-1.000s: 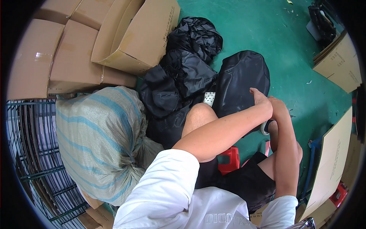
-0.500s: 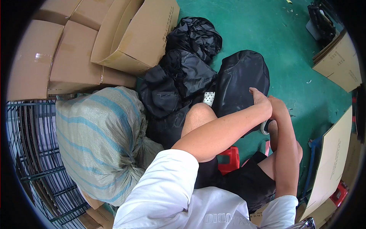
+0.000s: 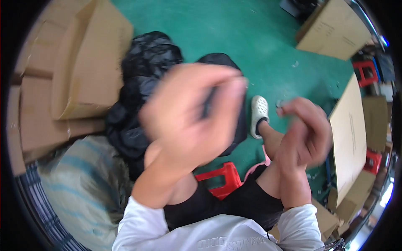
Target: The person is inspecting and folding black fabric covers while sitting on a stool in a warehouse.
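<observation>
My left hand [image 3: 188,113], large and smeared by motion, is raised in front of several black bags [image 3: 146,62]. Its thumb and fingers curve into a loop with their tips together; anything pinched there cannot be made out. Lower and to the right, my right hand [image 3: 307,134] is raised over my right leg, its fingers bent and blurred. Close to its fingertips shows a small greyish spot [image 3: 279,103], too unclear to name. Behind my left hand stands a smooth black bundle [image 3: 234,69], mostly covered by the hand.
A red plastic stool [image 3: 228,178] is between my knees. Cardboard boxes [image 3: 94,62] are stacked at left, above a striped woven sack [image 3: 79,188]. Flat cardboard [image 3: 351,138] leans on the right, with another box [image 3: 331,31] farther off on the green floor. My foot wears a white clog [image 3: 259,111].
My hands were together beside the smooth black bundle; now they are apart and raised nearer. The view has shifted right, and the white clog shows more fully.
</observation>
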Available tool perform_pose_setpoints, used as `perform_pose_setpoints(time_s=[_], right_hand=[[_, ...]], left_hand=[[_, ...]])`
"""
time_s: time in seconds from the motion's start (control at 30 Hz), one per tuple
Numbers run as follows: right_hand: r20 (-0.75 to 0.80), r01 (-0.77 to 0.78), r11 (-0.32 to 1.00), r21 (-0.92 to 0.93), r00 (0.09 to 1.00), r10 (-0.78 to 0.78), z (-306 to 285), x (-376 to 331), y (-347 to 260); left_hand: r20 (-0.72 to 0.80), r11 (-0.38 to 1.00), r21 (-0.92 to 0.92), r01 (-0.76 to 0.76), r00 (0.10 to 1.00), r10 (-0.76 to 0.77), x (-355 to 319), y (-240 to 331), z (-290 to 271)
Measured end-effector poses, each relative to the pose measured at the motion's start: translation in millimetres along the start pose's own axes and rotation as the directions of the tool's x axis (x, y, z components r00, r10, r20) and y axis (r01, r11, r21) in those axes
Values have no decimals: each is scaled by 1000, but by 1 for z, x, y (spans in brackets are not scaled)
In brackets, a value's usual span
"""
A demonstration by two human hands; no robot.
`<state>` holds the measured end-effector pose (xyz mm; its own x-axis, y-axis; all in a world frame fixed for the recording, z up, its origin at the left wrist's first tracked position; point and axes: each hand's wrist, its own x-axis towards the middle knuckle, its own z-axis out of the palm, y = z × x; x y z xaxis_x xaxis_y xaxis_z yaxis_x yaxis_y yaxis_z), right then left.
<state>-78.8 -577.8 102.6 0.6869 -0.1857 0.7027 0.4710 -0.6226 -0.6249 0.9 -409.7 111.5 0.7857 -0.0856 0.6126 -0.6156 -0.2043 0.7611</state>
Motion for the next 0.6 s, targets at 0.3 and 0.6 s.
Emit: perform_pose_setpoints(time_s=[0.3,0.6], right_hand=[[-302,362,920,147,903,-307,-42,-5,-21],[-216,320,927,195,936,-278,-38,-4,-26]], left_hand=[[-145,817,-146,-557,829,540,-12,24,-66],[-41,813,-57,-579,815,578,-12,30,-66]])
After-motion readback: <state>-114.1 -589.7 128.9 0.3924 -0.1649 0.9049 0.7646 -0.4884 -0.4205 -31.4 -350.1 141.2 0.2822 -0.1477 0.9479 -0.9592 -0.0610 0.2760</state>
